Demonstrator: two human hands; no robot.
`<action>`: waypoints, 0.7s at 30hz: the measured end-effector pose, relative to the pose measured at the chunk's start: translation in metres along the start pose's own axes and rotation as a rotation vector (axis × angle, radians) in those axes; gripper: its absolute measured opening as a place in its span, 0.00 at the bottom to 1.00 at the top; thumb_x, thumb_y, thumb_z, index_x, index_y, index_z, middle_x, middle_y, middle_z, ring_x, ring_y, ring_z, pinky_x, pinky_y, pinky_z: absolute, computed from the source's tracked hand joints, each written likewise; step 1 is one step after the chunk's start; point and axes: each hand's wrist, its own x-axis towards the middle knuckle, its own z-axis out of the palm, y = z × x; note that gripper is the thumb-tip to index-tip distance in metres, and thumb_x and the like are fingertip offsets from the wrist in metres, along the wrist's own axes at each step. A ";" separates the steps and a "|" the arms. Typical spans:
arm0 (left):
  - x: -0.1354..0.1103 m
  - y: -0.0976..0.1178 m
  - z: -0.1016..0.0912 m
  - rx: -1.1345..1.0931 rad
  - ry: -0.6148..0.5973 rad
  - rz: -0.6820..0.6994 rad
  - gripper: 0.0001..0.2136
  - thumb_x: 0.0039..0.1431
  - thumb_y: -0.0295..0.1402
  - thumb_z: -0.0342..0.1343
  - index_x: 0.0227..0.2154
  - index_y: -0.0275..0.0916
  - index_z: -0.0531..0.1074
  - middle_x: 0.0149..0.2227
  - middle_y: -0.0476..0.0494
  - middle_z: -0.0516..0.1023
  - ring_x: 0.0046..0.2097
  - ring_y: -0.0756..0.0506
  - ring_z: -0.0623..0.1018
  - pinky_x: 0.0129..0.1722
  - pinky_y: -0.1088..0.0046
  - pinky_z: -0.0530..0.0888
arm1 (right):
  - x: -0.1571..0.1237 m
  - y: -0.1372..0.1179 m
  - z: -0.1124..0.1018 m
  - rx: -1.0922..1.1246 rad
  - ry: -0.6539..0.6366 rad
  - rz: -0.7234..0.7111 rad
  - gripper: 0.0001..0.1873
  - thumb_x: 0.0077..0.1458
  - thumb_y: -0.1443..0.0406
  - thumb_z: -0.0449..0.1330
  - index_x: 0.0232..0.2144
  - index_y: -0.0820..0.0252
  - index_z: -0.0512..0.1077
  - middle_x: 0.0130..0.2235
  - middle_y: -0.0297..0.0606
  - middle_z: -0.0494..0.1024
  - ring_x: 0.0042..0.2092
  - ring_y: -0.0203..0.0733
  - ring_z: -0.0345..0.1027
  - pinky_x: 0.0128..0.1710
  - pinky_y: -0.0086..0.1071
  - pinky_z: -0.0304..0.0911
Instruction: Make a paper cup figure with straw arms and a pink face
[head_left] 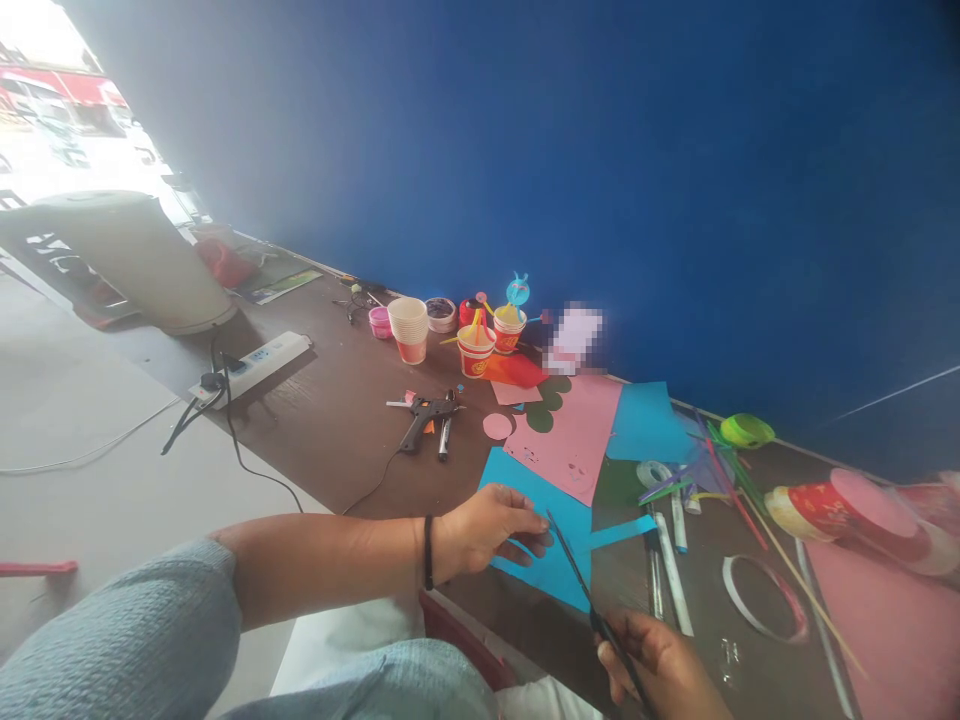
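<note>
A pair of dark scissors [576, 568] is gripped in my right hand [656, 655], blades pointing up and to the left. Their tips come close to the fingers of my left hand [491, 530], which are bent and pinched together; whatever they hold is too small or hidden to make out. Beneath both hands lies a sheet of blue paper [517, 478]. A narrow blue paper strip [624, 532] rests to the right of the blades. Behind the blue sheet is a pink sheet [574, 430] with dark green paper circles [540, 417] on its left edge.
A black glue gun [421, 425] and its cord lie left of the papers. Paper cups [409, 325] stand toward the blue wall [600, 150]. Markers [673, 575], a tape roll [765, 598] and a green tape ring [746, 431] are at right. A power strip [259, 368] sits at left.
</note>
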 end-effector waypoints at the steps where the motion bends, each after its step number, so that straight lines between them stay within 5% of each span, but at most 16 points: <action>1: 0.000 0.000 0.000 0.002 -0.002 -0.001 0.14 0.36 0.38 0.64 0.20 0.35 0.66 0.24 0.46 0.74 0.26 0.50 0.73 0.25 0.72 0.68 | -0.001 -0.001 0.000 0.004 -0.007 -0.005 0.27 0.33 0.45 0.67 0.18 0.61 0.66 0.15 0.27 0.63 0.18 0.26 0.52 0.19 0.23 0.45; 13: 0.000 0.001 -0.001 0.032 -0.018 -0.006 0.12 0.37 0.36 0.62 0.19 0.35 0.65 0.22 0.47 0.73 0.26 0.50 0.73 0.25 0.73 0.68 | -0.004 -0.008 0.000 0.002 -0.022 -0.002 0.31 0.30 0.39 0.64 0.18 0.60 0.64 0.15 0.26 0.60 0.18 0.26 0.50 0.20 0.23 0.44; 21: 0.001 0.000 -0.001 0.048 -0.017 -0.014 0.14 0.35 0.37 0.64 0.19 0.36 0.64 0.21 0.47 0.73 0.25 0.50 0.73 0.25 0.73 0.68 | -0.006 -0.005 -0.001 -0.008 -0.030 0.008 0.26 0.34 0.46 0.68 0.20 0.62 0.65 0.17 0.26 0.62 0.19 0.25 0.52 0.20 0.22 0.45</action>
